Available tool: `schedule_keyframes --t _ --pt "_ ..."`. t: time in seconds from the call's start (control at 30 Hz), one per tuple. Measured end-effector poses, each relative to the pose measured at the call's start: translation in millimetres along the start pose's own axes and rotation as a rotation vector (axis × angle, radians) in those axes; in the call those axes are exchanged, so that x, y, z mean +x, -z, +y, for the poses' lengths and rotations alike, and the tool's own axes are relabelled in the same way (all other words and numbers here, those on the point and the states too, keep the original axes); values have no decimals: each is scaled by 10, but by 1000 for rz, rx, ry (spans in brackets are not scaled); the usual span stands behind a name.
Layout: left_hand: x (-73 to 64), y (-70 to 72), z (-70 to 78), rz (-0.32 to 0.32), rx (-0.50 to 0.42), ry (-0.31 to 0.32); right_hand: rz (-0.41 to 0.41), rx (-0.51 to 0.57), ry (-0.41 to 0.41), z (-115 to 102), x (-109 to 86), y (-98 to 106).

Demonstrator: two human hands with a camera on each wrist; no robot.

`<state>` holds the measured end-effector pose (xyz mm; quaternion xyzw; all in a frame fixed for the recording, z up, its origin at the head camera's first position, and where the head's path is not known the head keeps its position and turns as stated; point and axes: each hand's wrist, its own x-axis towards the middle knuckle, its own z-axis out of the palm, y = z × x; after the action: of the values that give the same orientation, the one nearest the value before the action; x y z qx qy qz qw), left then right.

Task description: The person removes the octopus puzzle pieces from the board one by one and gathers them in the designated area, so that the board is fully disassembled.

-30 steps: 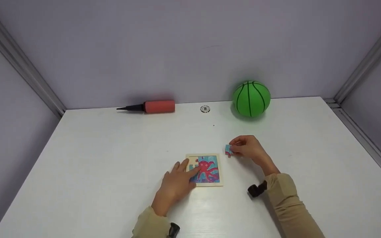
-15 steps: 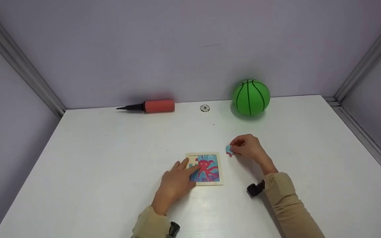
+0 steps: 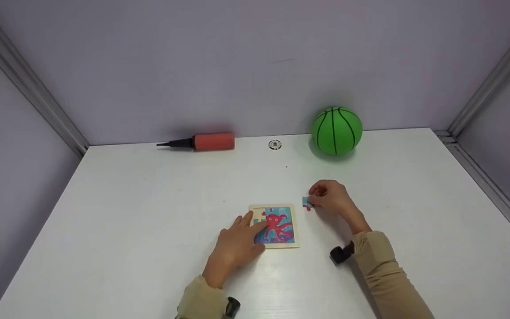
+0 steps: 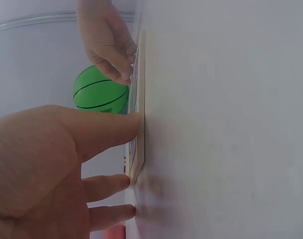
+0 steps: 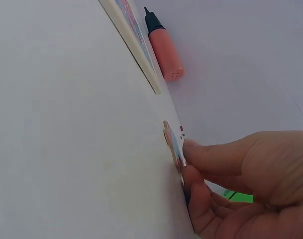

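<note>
An octopus jigsaw puzzle (image 3: 280,232) in a square wooden frame lies on the white table, with a bare wooden gap at its upper left. My left hand (image 3: 236,245) rests on its left side, fingers spread; in the left wrist view the thumb (image 4: 109,130) touches the frame's edge. To the right of the frame, my right hand (image 3: 334,197) pinches a small blue and pink puzzle piece (image 3: 306,203) between thumb and fingers. The right wrist view has this jigsaw piece (image 5: 173,144) close to the tabletop; whether it touches the table I cannot tell.
At the back of the table (image 3: 148,212) lies a red hand pump (image 3: 213,141) with a black nozzle. A round black-and-white marker (image 3: 275,145) is right of it, then a green ball (image 3: 337,131) with black lines. Walls stand behind and at both sides.
My right hand and the puzzle piece have shifted very slightly to the right. The left hand stays on the puzzle frame, almost unmoved.
</note>
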<state>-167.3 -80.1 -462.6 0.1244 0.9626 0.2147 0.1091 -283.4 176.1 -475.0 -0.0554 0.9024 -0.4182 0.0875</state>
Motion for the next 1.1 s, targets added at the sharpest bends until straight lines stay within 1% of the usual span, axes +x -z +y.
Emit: schedule_keyframes --t 0.17,0.27,0.33,0.43,0.53,0.63,0.9,1.1 --pt "-10 -3 -21 4 -58 -20 1 18 11 -46 -4 3" --pt "-4 -13 -31 -9 -70 -27 -7 16 25 -94 -1 -13" --pt "-3 -13 -30 -22 -67 -30 -18 29 41 -139 -9 -31" --pt "5 -13 -22 -38 -67 -17 -36 52 93 -217 -37 -77" --pt "15 -9 -9 -43 -65 -4 -65 74 152 -303 -59 -146" --pt "21 3 6 -37 -63 -2 -105 84 180 -373 -55 -224" --pt "28 11 12 -35 -30 -3 -191 78 192 -454 -10 -419" --pt "22 -7 -4 -46 -22 9 -214 25 214 -493 -13 -508"
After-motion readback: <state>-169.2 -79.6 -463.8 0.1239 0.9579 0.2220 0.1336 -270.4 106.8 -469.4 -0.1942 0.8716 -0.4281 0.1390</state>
